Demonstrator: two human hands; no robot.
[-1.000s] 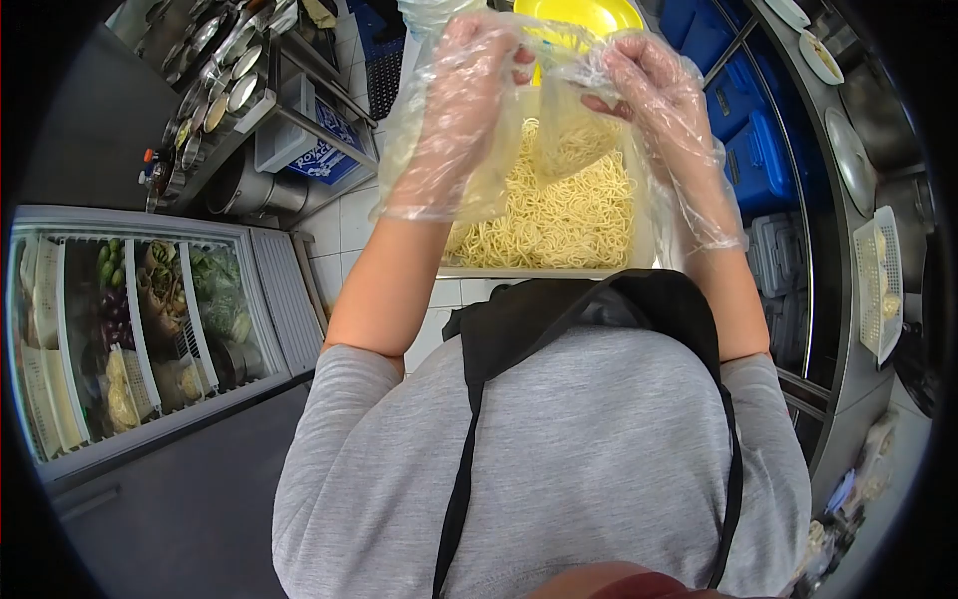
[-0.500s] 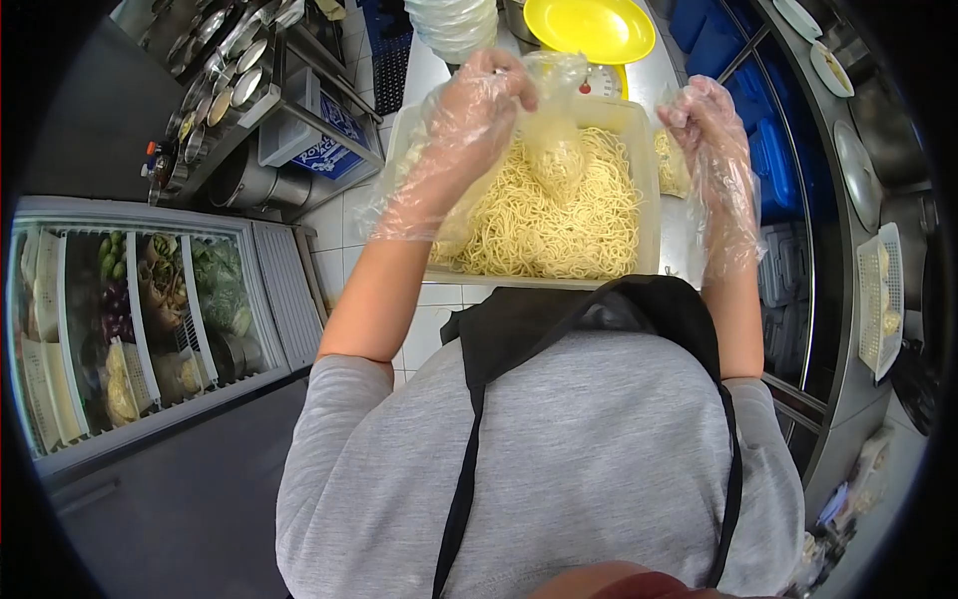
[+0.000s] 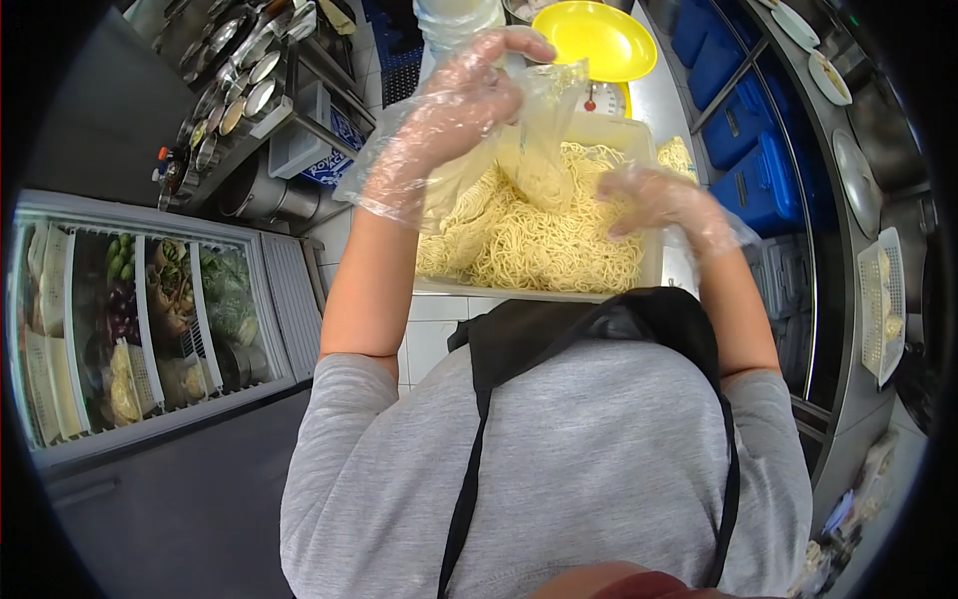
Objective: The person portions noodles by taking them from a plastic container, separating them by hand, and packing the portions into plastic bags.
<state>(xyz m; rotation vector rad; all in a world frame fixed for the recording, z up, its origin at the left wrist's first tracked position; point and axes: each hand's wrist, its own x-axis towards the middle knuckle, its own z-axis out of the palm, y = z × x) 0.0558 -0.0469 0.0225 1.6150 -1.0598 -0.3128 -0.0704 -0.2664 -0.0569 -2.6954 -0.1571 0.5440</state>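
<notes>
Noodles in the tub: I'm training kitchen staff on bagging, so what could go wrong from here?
The clear bag hangs from the left hand alone, so it might slip or tip. The right hand is over the noodles close to the side of the tub, so strands could be dragged over the rim. The plastic gloves look loose around the wrists, so one might snag on the bag.

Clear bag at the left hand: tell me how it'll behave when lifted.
The clear bag will likely be floppy: its thin film is creased. It may slip against the gloved left hand, plastic on plastic. Its yellowish bottom might sag if it holds some of the noodles.
</notes>
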